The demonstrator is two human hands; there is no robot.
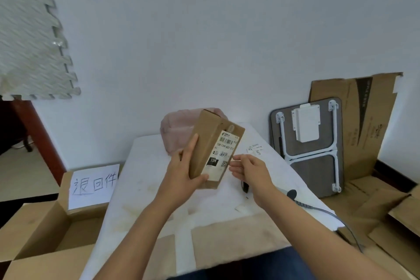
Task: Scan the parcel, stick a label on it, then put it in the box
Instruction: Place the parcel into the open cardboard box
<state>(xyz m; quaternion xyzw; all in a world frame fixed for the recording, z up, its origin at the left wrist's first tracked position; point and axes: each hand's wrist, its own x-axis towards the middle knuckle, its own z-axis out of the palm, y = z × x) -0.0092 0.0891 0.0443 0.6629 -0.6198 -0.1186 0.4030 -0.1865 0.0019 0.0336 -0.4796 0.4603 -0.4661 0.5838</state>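
A long brown cardboard parcel (205,143) with a white shipping label on its face is held tilted above the white table (145,179). My left hand (185,169) grips its lower left side. My right hand (247,167) hovers just right of the parcel, fingers spread toward the label edge, holding nothing I can make out. The black scanner (292,193) lies on the table behind my right wrist, its grey cable trailing off to the right. Small white label stickers (255,148) lie on the table further back. An open cardboard box (43,232) stands at the left.
A white sheet with handwritten characters (93,185) hangs on the box flap. A pink bag (176,130) sits behind the parcel. A folded lap table (311,145) and flattened cardboard (361,125) lean on the wall at right. More cardboard lies on the floor.
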